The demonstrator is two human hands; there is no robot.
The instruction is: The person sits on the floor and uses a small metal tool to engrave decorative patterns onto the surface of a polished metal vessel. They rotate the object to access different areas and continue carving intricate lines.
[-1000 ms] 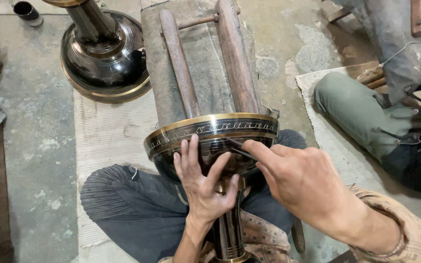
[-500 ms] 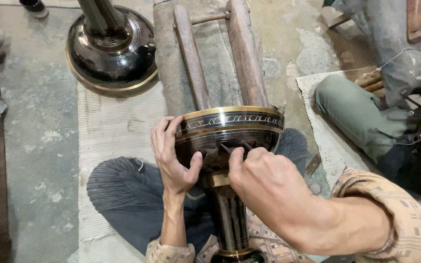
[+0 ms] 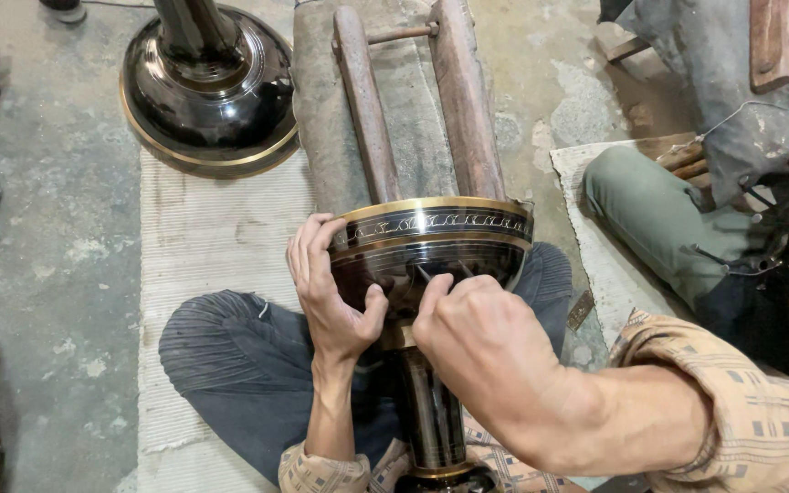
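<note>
Clearly heavy, rigid and slick, the black metal stand [image 3: 431, 274] sits best as held: left hand [image 3: 331, 292] fingers wrapped on its flared rim, right hand [image 3: 486, 347] fingers curled against the bowl.

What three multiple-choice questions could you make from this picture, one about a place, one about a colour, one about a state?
1. Where does the second black metal base stand?
A. upper left, on the floor
B. on the lap
C. on the wooden bars

2. What colour is the rim of the dark flared metal bowl?
A. red
B. gold
C. white

3. How does the left hand meet the bowl?
A. apart
B. flat underneath
C. gripping its side

Answers: 1 A, it sits beside the pale woven mat. 2 B, a golden band shows. 3 C, fingers wrap the edge.
</note>
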